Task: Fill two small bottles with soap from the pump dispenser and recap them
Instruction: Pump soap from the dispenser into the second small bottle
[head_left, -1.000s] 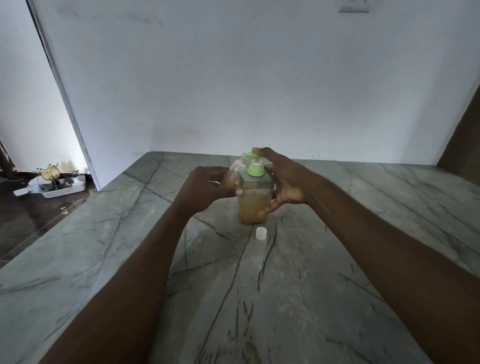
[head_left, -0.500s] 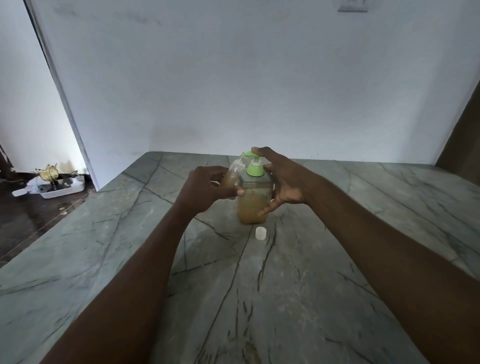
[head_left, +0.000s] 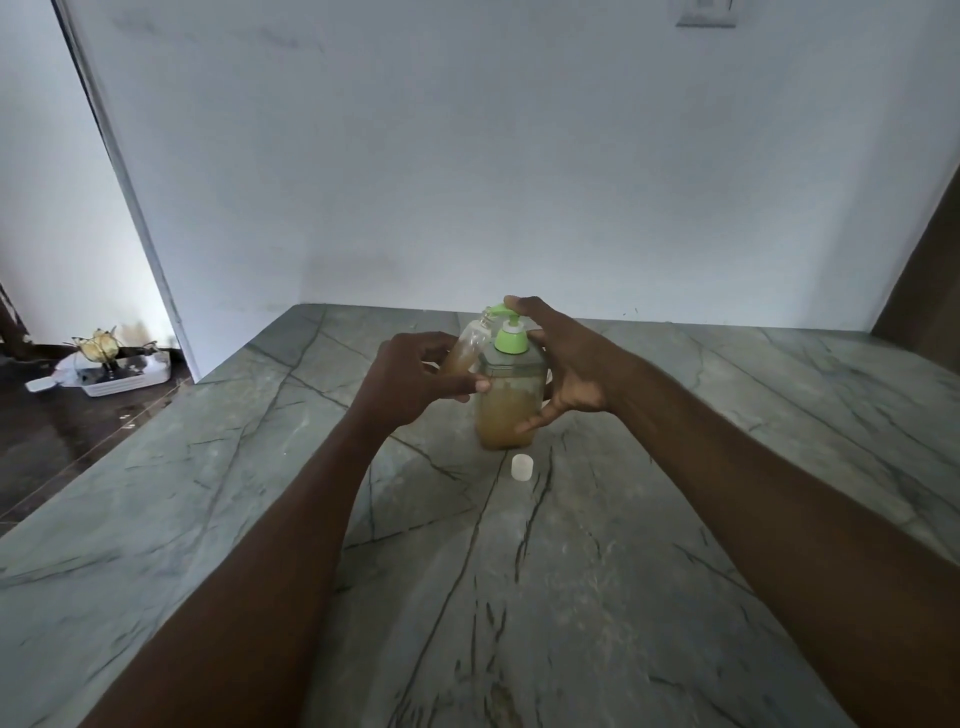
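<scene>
A clear pump dispenser (head_left: 505, 410) of brownish soap with a green pump head (head_left: 508, 332) stands mid-counter. My right hand (head_left: 566, 364) wraps its right side, thumb on the front and a finger on top of the pump head. My left hand (head_left: 415, 382) holds a small clear bottle (head_left: 465, 348), tilted, its open mouth up at the green spout; its lower part holds brown soap. A small white cap (head_left: 521, 466) lies on the counter just in front of the dispenser. No second small bottle shows.
The grey-green marble counter (head_left: 519, 597) runs to a white wall behind. Its left edge drops to a dark floor, where a white tray (head_left: 122, 376) with clutter sits. A brown panel (head_left: 930, 291) rises at the far right.
The pump head has risen a little under my right finger. Both hands and the small bottle stay in nearly the same place.
</scene>
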